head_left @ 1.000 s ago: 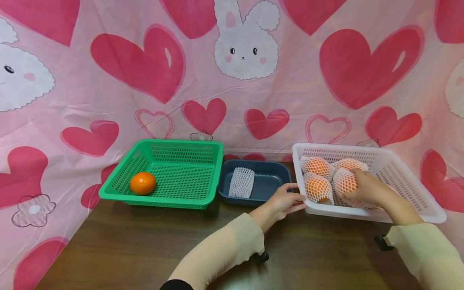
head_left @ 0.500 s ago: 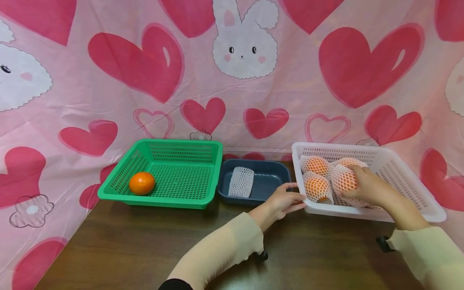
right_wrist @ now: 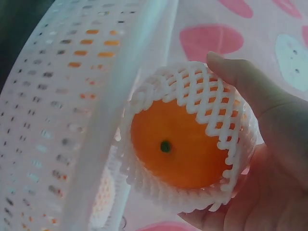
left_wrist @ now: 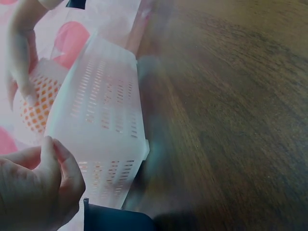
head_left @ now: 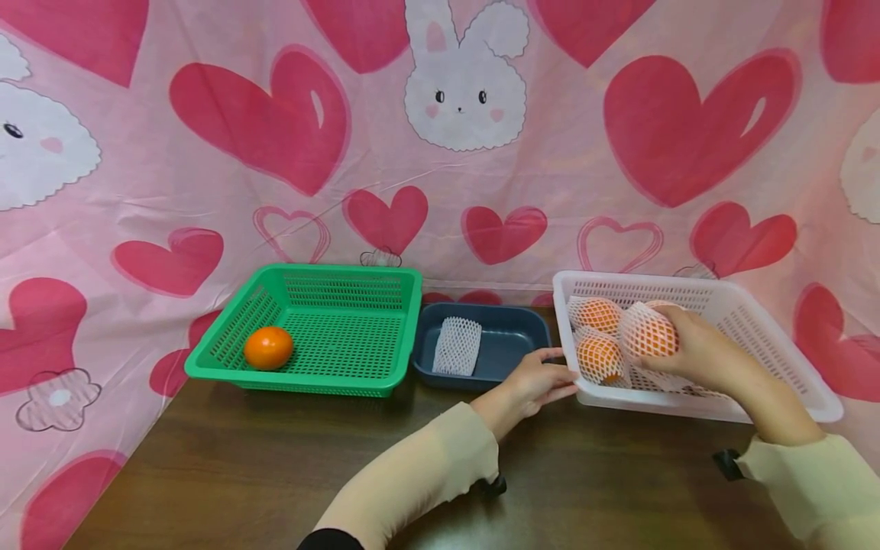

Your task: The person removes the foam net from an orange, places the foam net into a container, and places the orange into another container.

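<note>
My right hand (head_left: 708, 355) grips an orange (head_left: 649, 332) in a white foam net, over the white basket (head_left: 800, 363) at the right. In the right wrist view the net (right_wrist: 207, 89) leaves the fruit's top bare around a green stem spot, and the thumb and fingers wrap its side. Other netted oranges (head_left: 600, 357) lie in the basket, some partly hidden behind the right hand. My left hand (head_left: 539, 382) pinches the basket's near left corner at the rim, thumb and fingertips together there in the left wrist view.
A green basket (head_left: 395, 374) at the left holds one bare orange (head_left: 269, 348). Between the two baskets stands a dark blue tray (head_left: 512, 351) with a flattened foam net (head_left: 458, 346) in it. Behind the brown table (head_left: 275, 458) hangs a pink cloth (head_left: 467, 176) with hearts and rabbits.
My right hand has lifted the netted orange up from among the others and shifted it slightly left. The left hand has stayed at the basket's corner.
</note>
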Demonstrator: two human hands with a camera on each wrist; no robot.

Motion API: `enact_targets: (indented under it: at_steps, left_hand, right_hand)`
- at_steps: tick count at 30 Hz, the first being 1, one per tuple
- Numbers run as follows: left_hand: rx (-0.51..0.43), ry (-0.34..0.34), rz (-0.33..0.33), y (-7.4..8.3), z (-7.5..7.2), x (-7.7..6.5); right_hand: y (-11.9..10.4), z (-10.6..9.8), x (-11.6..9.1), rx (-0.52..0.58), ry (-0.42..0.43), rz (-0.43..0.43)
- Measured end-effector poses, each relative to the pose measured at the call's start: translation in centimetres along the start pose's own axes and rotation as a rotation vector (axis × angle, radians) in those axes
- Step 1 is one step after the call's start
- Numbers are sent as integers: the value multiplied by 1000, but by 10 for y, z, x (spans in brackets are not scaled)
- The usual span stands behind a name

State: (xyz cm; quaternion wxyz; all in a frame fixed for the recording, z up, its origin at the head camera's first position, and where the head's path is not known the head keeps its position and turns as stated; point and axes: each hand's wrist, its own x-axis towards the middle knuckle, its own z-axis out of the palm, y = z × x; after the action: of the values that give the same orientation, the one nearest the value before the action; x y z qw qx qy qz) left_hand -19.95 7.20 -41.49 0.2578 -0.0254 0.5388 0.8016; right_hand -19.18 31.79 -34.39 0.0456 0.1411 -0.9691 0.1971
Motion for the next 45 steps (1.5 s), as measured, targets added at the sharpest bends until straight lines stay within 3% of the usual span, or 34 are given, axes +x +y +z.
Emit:
enact_targets:
  at_steps: [7, 13, 21, 34, 45]
  left_hand:
    - [4, 4, 15, 0, -2, 0]
    - [6, 2, -11, 2, -5, -1]
    - [89, -18, -66, 6, -10, -6]
    - [233, -94, -74, 11, -27, -13]
    - [273, -150, -91, 15, -63, -32]
  right_hand:
    - [-21, -4, 0, 0, -18, -4]
    - [-36, -2, -2, 4, 4, -41]
    - [-56, 2, -5, -12, 34, -134]
    - [-86, 16, -5, -17, -32, -188]
    - [-101, 37, -1, 88, -35, -247]
